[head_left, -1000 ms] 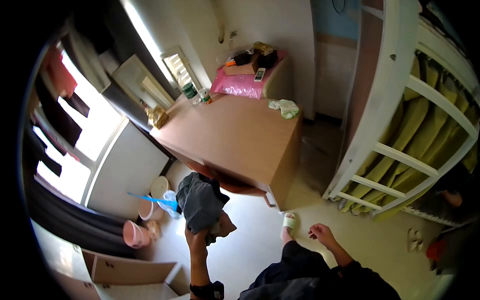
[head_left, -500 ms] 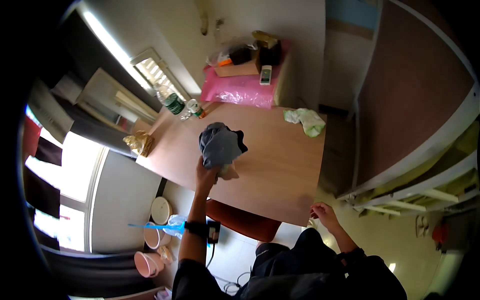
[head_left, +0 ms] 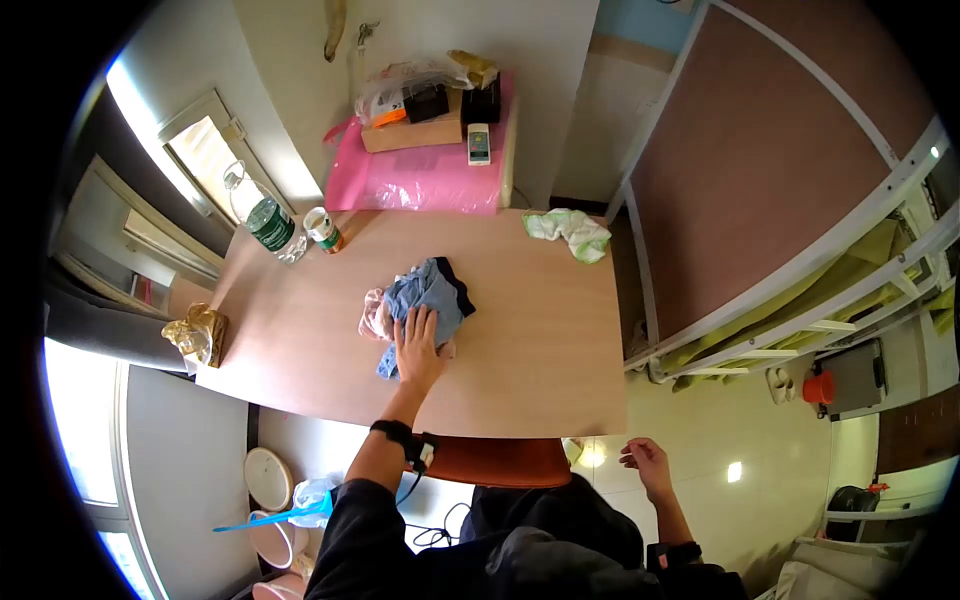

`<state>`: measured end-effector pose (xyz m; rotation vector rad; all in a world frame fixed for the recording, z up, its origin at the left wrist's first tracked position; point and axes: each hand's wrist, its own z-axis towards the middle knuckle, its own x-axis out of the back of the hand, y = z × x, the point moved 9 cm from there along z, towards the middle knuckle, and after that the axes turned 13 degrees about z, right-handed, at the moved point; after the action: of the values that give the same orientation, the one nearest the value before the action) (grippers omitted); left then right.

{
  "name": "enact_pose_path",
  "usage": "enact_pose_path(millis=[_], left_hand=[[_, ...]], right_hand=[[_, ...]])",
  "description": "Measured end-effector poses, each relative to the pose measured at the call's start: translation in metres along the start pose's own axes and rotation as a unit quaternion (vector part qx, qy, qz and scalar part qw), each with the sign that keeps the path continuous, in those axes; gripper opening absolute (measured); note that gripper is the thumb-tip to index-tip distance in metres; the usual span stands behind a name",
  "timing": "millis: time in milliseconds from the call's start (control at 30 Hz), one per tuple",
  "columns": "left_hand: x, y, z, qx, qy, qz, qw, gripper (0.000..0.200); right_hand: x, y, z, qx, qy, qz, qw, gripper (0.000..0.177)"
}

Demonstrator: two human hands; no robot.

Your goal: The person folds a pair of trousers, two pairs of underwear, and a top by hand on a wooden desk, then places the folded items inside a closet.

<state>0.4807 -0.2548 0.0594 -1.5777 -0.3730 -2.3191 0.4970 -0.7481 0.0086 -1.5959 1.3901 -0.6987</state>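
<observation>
A crumpled heap of cloth rests on the wooden table, with a blue-grey cloth [head_left: 428,290] on top, a dark edge at its right and a pink cloth [head_left: 376,316] showing at its left. My left hand [head_left: 418,350] lies on the near side of the heap, palm down, fingers spread over the blue-grey cloth. Beyond the table's near right corner, my right hand [head_left: 645,460] hangs in the air with its fingers partly bent and apart, holding nothing. A white cloth with green edging [head_left: 572,235] lies at the table's far right corner.
A large water bottle [head_left: 270,222] and a paper cup [head_left: 322,230] stand at the table's [head_left: 540,350] far left. A gold crumpled packet [head_left: 200,335] sits at its left edge. Behind is a pink-covered surface [head_left: 420,185] with a box. An orange-brown chair [head_left: 490,462] is at the near edge.
My left hand has lowered the blue-grey cloth onto the table, and its fingers have spread. The pink cloth now shows beside it. The head view has shifted.
</observation>
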Motion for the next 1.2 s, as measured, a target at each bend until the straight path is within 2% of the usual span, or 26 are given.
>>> enact_pose_path(millis=[100,133,167,233,300,333,367,467,500,567,633,700,767,800,833,867,900,933,967,1000,1033,1100,1133,1167,1200], left_hand=[[-0.037,-0.028,0.02,0.02,-0.026,0.019,0.999,0.051],[-0.032,-0.036,0.027,0.027,0.014,-0.014,0.999,0.036],[-0.018,-0.035,0.04,0.025,0.018,-0.016,0.999,0.036],[0.002,-0.063,0.06,0.218,-0.076,-0.174,0.957,0.028],[0.047,-0.066,0.076,0.215,0.049,-0.277,0.935,0.032],[0.044,-0.071,0.088,0.205,0.05,-0.374,0.903,0.035],[0.055,-0.065,0.092,0.2,0.047,-0.374,0.904,0.035],[0.095,-0.017,0.094,0.2,-0.073,-0.605,0.767,0.037],[0.111,-0.001,0.086,0.195,-0.072,-0.603,0.77,0.037],[0.109,0.044,0.054,0.255,-0.183,-0.723,0.616,0.039],[0.116,0.09,0.023,0.166,-0.272,-0.774,0.547,0.04],[0.104,0.118,-0.013,0.117,-0.349,-0.747,0.553,0.04],[0.088,0.139,-0.048,0.125,-0.365,-0.733,0.559,0.045],[0.089,0.144,-0.061,0.134,-0.363,-0.729,0.565,0.045],[0.096,0.146,-0.069,0.108,-0.337,-0.708,0.611,0.045],[0.103,0.147,-0.07,0.08,-0.308,-0.685,0.655,0.045],[0.105,0.147,-0.074,0.092,-0.303,-0.683,0.659,0.045],[0.111,0.147,-0.076,0.07,-0.305,-0.647,0.695,0.046],[0.115,0.147,-0.079,0.046,-0.31,-0.609,0.729,0.048],[0.115,0.141,-0.078,0.064,-0.268,-0.59,0.759,0.04],[0.113,0.134,-0.082,0.072,-0.27,-0.587,0.76,0.04],[0.111,0.107,-0.072,0.145,-0.212,-0.556,0.79,0.028],[0.126,0.106,-0.058,0.143,-0.168,-0.57,0.792,0.023],[0.138,0.107,-0.046,0.173,-0.144,-0.602,0.766,0.023],[0.141,0.102,-0.036,0.165,-0.139,-0.599,0.771,0.022]], right_hand=[[-0.014,-0.003,-0.016,0.01,-0.001,-0.001,1.0,0.015],[-0.017,-0.001,-0.02,0.005,-0.002,0.004,1.0,0.016],[-0.02,-0.001,-0.023,0.002,-0.004,0.011,1.0,0.016],[-0.018,-0.001,-0.03,-0.001,0.008,0.019,1.0,0.017],[-0.012,-0.003,-0.04,0.017,0.02,0.024,0.999,0.016],[-0.011,-0.006,-0.044,0.026,0.02,0.025,0.999,0.016],[-0.01,-0.009,-0.046,0.024,0.024,0.029,0.999,0.016],[-0.017,-0.018,-0.037,0.034,-0.012,0.005,0.999,0.019],[-0.018,-0.02,-0.031,0.036,-0.012,0.01,0.999,0.019],[-0.055,-0.049,-0.014,0.074,-0.114,0.026,0.99,0.034],[-0.094,-0.081,0.003,0.153,-0.206,0.076,0.963,0.056],[-0.129,-0.105,0.022,0.137,-0.273,0.169,0.937,0.067],[-0.163,-0.105,0.041,-0.042,-0.293,0.336,0.894,0.057],[-0.175,-0.115,0.038,-0.06,-0.273,0.313,0.908,0.048],[-0.183,-0.107,0.039,-0.069,-0.28,0.315,0.904,0.048],[-0.189,-0.117,0.041,0.023,-0.285,0.226,0.931,0.046],[-0.195,-0.128,0.039,0.115,-0.287,0.133,0.942,0.044],[-0.191,-0.131,0.036,0.153,-0.253,0.046,0.954,0.036],[-0.197,-0.134,0.033,0.145,-0.261,0.05,0.953,0.036],[-0.202,-0.144,0.026,0.215,-0.261,0.024,0.941,0.036],[-0.205,-0.156,0.016,0.286,-0.258,-0.004,0.923,0.036],[-0.211,-0.165,0.012,0.283,-0.284,-0.036,0.915,0.039],[-0.208,-0.177,0.008,0.313,-0.265,-0.014,0.912,0.042],[-0.204,-0.19,0.003,0.341,-0.244,0.007,0.908,0.045],[-0.2,-0.21,-0.006,0.358,-0.217,0.027,0.908,0.056]])
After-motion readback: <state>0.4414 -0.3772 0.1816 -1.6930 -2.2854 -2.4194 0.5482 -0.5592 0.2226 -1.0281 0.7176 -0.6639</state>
